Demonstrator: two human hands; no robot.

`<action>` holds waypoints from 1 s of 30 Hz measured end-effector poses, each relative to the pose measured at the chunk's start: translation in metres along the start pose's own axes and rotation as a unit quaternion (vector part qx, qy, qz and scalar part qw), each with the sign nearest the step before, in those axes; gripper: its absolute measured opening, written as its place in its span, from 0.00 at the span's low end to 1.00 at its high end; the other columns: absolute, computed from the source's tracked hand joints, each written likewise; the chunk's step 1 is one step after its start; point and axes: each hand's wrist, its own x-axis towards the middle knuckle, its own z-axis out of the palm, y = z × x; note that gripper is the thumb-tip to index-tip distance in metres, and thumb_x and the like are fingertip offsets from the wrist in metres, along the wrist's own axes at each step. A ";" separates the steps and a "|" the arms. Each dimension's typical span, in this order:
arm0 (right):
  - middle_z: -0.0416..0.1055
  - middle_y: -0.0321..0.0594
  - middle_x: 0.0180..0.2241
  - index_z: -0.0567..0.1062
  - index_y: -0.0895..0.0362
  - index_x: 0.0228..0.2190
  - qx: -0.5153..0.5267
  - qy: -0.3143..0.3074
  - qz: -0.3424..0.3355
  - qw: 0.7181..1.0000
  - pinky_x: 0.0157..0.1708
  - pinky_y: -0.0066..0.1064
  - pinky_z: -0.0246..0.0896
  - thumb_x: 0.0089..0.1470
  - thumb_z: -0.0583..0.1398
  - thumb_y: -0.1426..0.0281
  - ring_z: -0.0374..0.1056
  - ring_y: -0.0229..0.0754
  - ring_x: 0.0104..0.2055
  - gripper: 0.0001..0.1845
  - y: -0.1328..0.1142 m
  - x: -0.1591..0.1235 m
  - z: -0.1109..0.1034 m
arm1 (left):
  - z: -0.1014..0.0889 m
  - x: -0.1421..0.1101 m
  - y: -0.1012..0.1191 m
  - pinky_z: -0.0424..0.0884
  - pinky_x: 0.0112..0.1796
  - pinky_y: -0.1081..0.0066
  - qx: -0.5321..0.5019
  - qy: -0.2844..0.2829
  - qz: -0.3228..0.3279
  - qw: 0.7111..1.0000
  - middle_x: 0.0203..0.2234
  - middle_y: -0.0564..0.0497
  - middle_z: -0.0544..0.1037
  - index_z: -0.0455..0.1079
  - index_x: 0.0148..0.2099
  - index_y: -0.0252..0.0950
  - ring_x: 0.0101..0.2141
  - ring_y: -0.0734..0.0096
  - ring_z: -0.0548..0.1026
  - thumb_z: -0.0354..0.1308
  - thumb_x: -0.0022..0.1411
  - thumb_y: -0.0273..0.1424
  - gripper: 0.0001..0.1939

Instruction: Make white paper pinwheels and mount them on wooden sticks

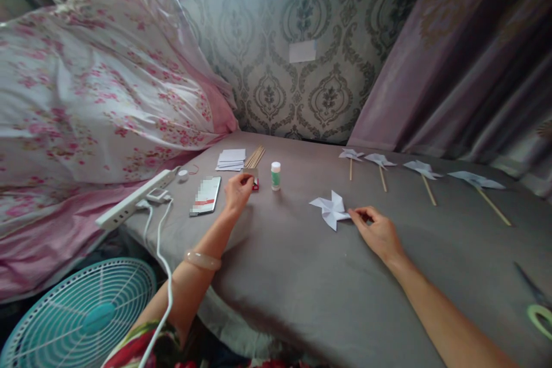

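Note:
A folded white paper pinwheel point(332, 210) lies on the grey cloth, and my right hand point(377, 234) pinches the tip of its right blade between thumb and fingers. My left hand point(238, 191) is at a small red box point(256, 185) with its fingertips pressed together; what they hold, if anything, is too small to see. Just right of that box stands a glue stick point(275, 177) with a white cap and green label. Behind my left hand are thin wooden sticks point(256, 157) and a stack of white paper squares point(231, 159).
Several finished pinwheels on sticks point(425, 171) lie in a row at the back right. Scissors point(539, 310) rest at the right edge. On the left are a phone point(206, 195), a power strip point(138, 198) with white cables, and a blue fan point(97, 317) below.

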 end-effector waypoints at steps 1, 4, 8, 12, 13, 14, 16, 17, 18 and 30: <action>0.72 0.42 0.25 0.73 0.55 0.24 0.003 0.004 -0.001 1.000 0.34 0.35 0.61 0.46 0.56 0.45 0.66 0.44 0.29 0.25 0.000 -0.001 0.000 | -0.003 0.008 -0.005 0.69 0.42 0.68 0.000 0.004 -0.029 1.000 0.34 0.48 0.81 0.77 0.40 0.35 0.37 0.65 0.77 0.53 0.56 0.32 0.14; 0.73 0.42 0.26 0.74 0.55 0.24 0.005 0.001 -0.010 1.000 0.34 0.35 0.62 0.48 0.55 0.46 0.67 0.44 0.30 0.24 0.001 -0.002 0.001 | -0.009 0.024 -0.018 0.69 0.42 0.67 0.009 0.003 -0.066 0.998 0.37 0.44 0.81 0.76 0.41 0.32 0.39 0.62 0.77 0.56 0.53 0.33 0.15; 0.74 0.42 0.26 0.74 0.54 0.24 0.003 -0.002 -0.008 1.000 0.34 0.35 0.63 0.48 0.56 0.47 0.68 0.44 0.30 0.24 0.005 -0.004 0.001 | -0.004 0.033 -0.031 0.71 0.36 0.66 0.012 -0.013 -0.107 0.994 0.34 0.41 0.80 0.74 0.42 0.31 0.35 0.60 0.78 0.62 0.49 0.36 0.18; 0.74 0.42 0.26 0.74 0.54 0.25 -0.004 0.001 -0.017 1.000 0.34 0.35 0.63 0.50 0.56 0.49 0.68 0.44 0.29 0.22 0.007 -0.004 0.000 | 0.003 0.037 -0.043 0.71 0.32 0.69 0.006 -0.028 -0.124 0.992 0.29 0.43 0.80 0.74 0.41 0.31 0.30 0.64 0.77 0.58 0.53 0.34 0.15; 0.73 0.42 0.26 0.74 0.54 0.25 -0.008 0.006 -0.033 0.999 0.34 0.35 0.63 0.51 0.55 0.50 0.68 0.44 0.30 0.21 0.007 -0.004 0.000 | 0.004 0.038 -0.045 0.71 0.32 0.69 0.007 -0.027 -0.124 0.992 0.29 0.44 0.80 0.74 0.42 0.31 0.29 0.64 0.77 0.57 0.54 0.32 0.15; 0.74 0.42 0.27 0.75 0.54 0.26 -0.017 0.015 -0.056 0.998 0.35 0.36 0.63 0.52 0.55 0.52 0.69 0.45 0.31 0.20 0.006 -0.004 0.000 | 0.004 0.038 -0.046 0.71 0.32 0.69 0.009 -0.025 -0.123 0.992 0.29 0.44 0.80 0.74 0.44 0.31 0.29 0.64 0.77 0.55 0.54 0.31 0.16; 0.75 0.44 0.31 0.76 0.54 0.28 -0.051 0.033 -0.112 0.992 0.40 0.37 0.61 0.54 0.55 0.55 0.70 0.46 0.35 0.17 0.002 -0.006 0.001 | 0.003 0.038 -0.046 0.71 0.34 0.69 0.014 -0.019 -0.117 0.993 0.30 0.45 0.80 0.73 0.47 0.32 0.31 0.64 0.77 0.54 0.55 0.29 0.18; 0.76 0.44 0.34 0.77 0.53 0.29 -0.078 0.038 -0.137 0.987 0.43 0.39 0.60 0.55 0.55 0.57 0.70 0.46 0.38 0.16 0.000 -0.007 0.002 | 0.003 0.037 -0.045 0.71 0.36 0.69 0.020 -0.017 -0.104 0.994 0.31 0.46 0.80 0.72 0.49 0.33 0.32 0.64 0.77 0.53 0.55 0.28 0.19; 0.76 0.44 0.37 0.78 0.52 0.31 -0.106 0.040 -0.157 0.981 0.46 0.40 0.57 0.56 0.55 0.59 0.70 0.47 0.41 0.15 -0.003 -0.009 0.003 | 0.003 0.035 -0.044 0.70 0.38 0.69 0.029 -0.016 -0.081 0.996 0.32 0.46 0.80 0.72 0.49 0.33 0.34 0.64 0.77 0.53 0.55 0.27 0.19; 0.78 0.41 0.43 0.77 0.51 0.38 -0.225 0.036 -0.283 0.932 0.49 0.41 0.48 0.58 0.56 0.66 0.70 0.47 0.47 0.10 -0.010 -0.016 0.006 | 0.006 0.035 -0.030 0.66 0.47 0.63 0.180 -0.099 0.132 0.970 0.35 0.42 0.75 0.78 0.39 0.33 0.42 0.61 0.71 0.47 0.52 0.20 0.19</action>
